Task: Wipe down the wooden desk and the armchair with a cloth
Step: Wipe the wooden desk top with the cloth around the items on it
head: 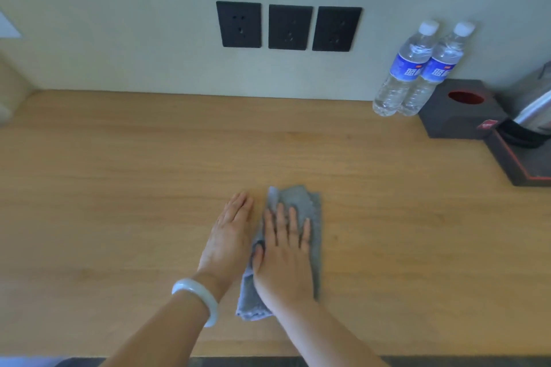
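Pale wall [119, 24] backs a wooden desk [119, 188], with three black sockets [290, 27] set above it. On the desk's middle, near the front edge, lies a folded grey cloth [301, 202]. Right hand [283, 259] lies flat on the cloth, fingers [293, 223] spread and straight, pressing rather than gripping. Left hand [229, 235], a white bangle [198, 298] at its wrist, rests flat on bare wood just beside the cloth, fingers together, holding nothing. Two water bottles [417, 68], a dark tissue box [459, 116] and a kettle [530, 116] stand at the far right
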